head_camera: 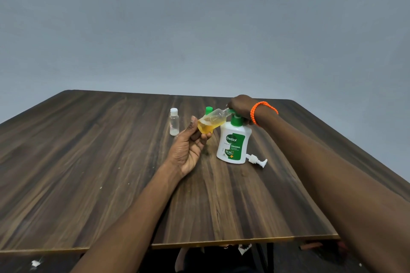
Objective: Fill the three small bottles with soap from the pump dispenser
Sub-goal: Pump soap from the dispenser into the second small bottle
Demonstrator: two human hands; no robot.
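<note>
The right hand (pixel 240 107) is pressed down on the dispenser (pixel 234 142) pump, fingers curled over it; a tilted bottle (pixel 210 122), part-filled with amber soap, is pinched at its base by the left hand (pixel 188 148), neck at the spout; filling is judged underway; steady alignment is called for next.

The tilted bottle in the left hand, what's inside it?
The tilted bottle holds yellow-orange soap pooled in its lower part; the upper part looks clear. Its mouth meets the Dettol dispenser under the right hand, so any flow is hidden.
</note>
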